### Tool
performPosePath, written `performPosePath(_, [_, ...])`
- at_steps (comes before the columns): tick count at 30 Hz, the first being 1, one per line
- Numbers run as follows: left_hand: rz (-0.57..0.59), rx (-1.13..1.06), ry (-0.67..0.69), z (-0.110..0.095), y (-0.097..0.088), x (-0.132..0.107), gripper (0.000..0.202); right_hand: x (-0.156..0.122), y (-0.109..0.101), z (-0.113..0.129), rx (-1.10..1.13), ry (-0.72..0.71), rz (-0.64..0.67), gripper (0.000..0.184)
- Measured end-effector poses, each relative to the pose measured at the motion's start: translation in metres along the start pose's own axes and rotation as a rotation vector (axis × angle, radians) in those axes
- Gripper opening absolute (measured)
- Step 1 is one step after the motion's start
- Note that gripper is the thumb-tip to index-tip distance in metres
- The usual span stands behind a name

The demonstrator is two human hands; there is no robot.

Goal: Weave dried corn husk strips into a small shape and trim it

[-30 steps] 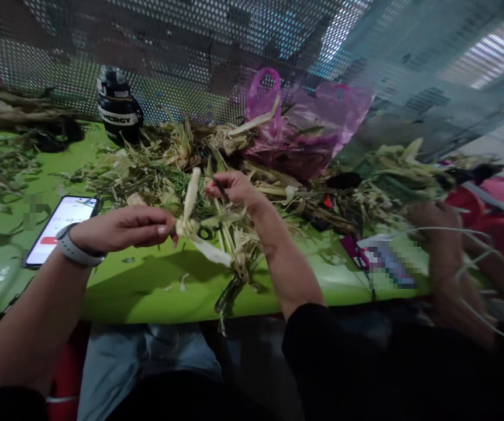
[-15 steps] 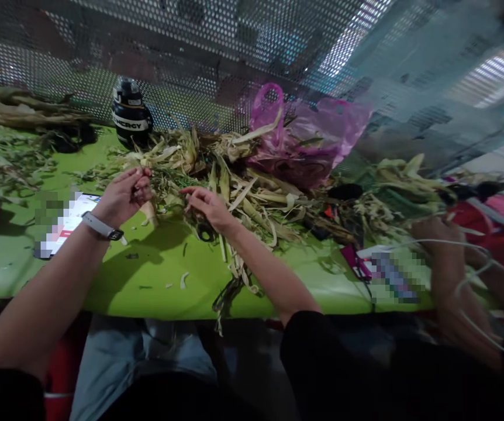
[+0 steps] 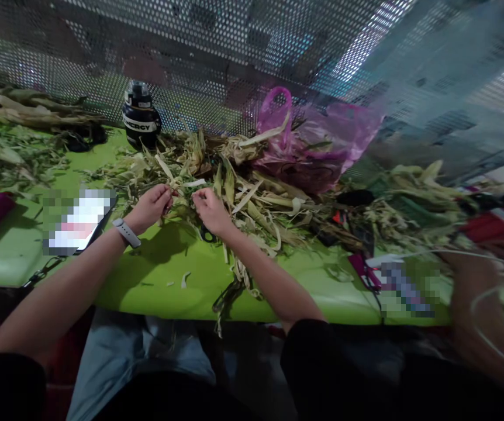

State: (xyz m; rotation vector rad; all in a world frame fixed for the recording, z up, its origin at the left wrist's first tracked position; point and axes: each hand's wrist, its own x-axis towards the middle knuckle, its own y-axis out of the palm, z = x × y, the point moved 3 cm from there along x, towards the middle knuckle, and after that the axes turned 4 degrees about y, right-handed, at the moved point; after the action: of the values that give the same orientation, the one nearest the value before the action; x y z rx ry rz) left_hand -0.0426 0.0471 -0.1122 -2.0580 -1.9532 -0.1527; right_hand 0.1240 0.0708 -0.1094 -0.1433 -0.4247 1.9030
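Note:
My left hand, with a pale watch band on the wrist, is closed in a pinch over the heap. Pale corn husk strips stick out just above its fingertips, and the fingers appear to grip them. A short way to the right, my right hand has its fingers curled together. Whatever may be in that pinch is too small to make out. Dry corn husks lie in a tangled heap behind and beside both hands. Close below my right hand, a dark loop, perhaps a scissors handle, shows partly.
A black bottle stands behind the heap, near a pink plastic bag. Left of my forearm lies a lit phone. A co-worker's arm and a white cable are at the right. The green table has husk scraps near its front edge.
My left hand has moved right and slightly down, closer to my right hand. The right hand's extended finger has curled in. The view has shifted a little.

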Motion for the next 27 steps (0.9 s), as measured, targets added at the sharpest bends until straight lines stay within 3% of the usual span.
performPosePath(2, [0.024,0.061,0.037,0.0,0.0,0.0,0.022,-0.005,0.001,0.007,-0.221,-0.057,-0.005,0.016])
performPosePath(5, [0.042,0.142,0.074,-0.001,0.0,0.0,0.022,-0.016,0.005,0.021,-0.39,-0.158,0.041,0.024])
performPosePath(10, [0.062,0.354,0.138,-0.004,0.002,-0.003,0.021,-0.025,0.006,0.032,-0.312,-0.347,-0.077,0.039])
performPosePath(15, [0.087,0.81,0.273,-0.002,0.008,-0.003,0.014,-0.024,0.002,0.029,-0.289,-0.352,-0.172,0.037])
performPosePath(20, [0.163,1.132,0.251,-0.004,0.019,-0.004,0.019,-0.029,0.01,0.032,-0.397,-0.455,-0.13,0.034])
performPosePath(27, [0.151,1.117,0.253,-0.011,0.025,-0.008,0.017,-0.035,0.019,0.029,-0.557,-0.612,-0.088,0.028])
